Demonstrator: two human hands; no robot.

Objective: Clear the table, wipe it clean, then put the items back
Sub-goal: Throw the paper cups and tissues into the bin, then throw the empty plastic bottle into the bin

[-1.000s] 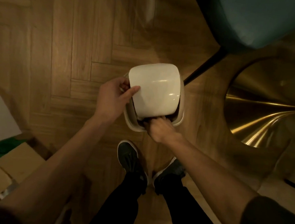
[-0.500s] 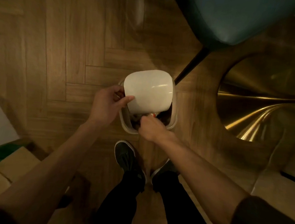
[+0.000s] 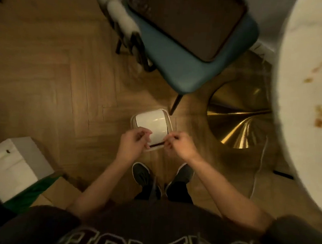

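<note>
Hands: left hand and right hand loosely curled, empty, above bin. Risk: crumbs on tabletop edge smear if wiped carelessly.

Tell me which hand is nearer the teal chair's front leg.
Right. The right hand is just below the leg's foot; the left hand sits farther left, over the white bin.

This looks like a home dining corner: herringbone wood floor, a teal upholstered chair, a pale round table on a flared brass pedestal, a small white lidded bin, and cardboard boxes beside it.
</note>
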